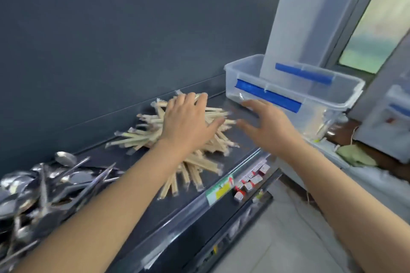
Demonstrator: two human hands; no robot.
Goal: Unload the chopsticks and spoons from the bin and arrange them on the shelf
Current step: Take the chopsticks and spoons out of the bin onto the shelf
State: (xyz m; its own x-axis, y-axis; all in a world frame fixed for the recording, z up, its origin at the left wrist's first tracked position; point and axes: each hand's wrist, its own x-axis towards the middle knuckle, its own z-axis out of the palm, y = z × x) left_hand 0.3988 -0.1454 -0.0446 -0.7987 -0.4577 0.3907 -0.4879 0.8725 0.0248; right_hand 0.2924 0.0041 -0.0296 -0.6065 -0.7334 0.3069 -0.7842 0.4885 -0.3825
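Step in hand, as I judge it: arranging. The clear plastic bin [295,86] with blue clips looks empty, at the shelf's [142,213] right end. Wrapped wooden chopsticks [195,166] lie fanned in a loose pile mid-shelf; shiny metal spoons [44,186] are heaped at the left. Left hand [188,122] rests flat on the chopsticks, fingers spread, gripping nothing. Right hand [266,126] hovers beside the pile, fingers spread and holding nothing. Next move probably calls for gathering the slippery, crinkly sleeves parallel.
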